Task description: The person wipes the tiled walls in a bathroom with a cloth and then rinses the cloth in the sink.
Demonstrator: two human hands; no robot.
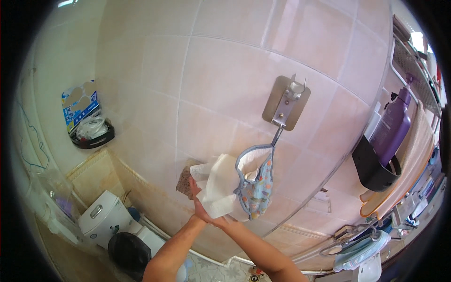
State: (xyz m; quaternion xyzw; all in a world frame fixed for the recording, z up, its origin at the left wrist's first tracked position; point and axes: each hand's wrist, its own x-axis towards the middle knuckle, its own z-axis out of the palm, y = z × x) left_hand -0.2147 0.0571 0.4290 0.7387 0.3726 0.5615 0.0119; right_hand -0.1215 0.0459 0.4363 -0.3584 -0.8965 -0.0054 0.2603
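Note:
A stack of soft white paper sheets, like tissues (218, 185), is held up in front of the tiled wall. My left hand (199, 203) is closed along the left side of the stack, fingers pointing up. My right hand (220, 220) meets it at the wrist; its fingers are hidden behind the paper. A brown speckled, block-shaped thing (183, 182) shows just left of my left fingers; I cannot tell whether they touch it. Right beside the sheets hangs a blue patterned cloth pouch (257, 188), its white-lined mouth gaping. Its loop hangs from a metal wall hook (287, 101).
A black wall caddy (376, 164) with a purple pump bottle (392, 124) is at right, near a hanging towel (413, 155). At lower left stand a white toilet tank (105, 218) and a black-lined bin (129, 254). A dark corner shelf (94, 136) holds a plastic bag.

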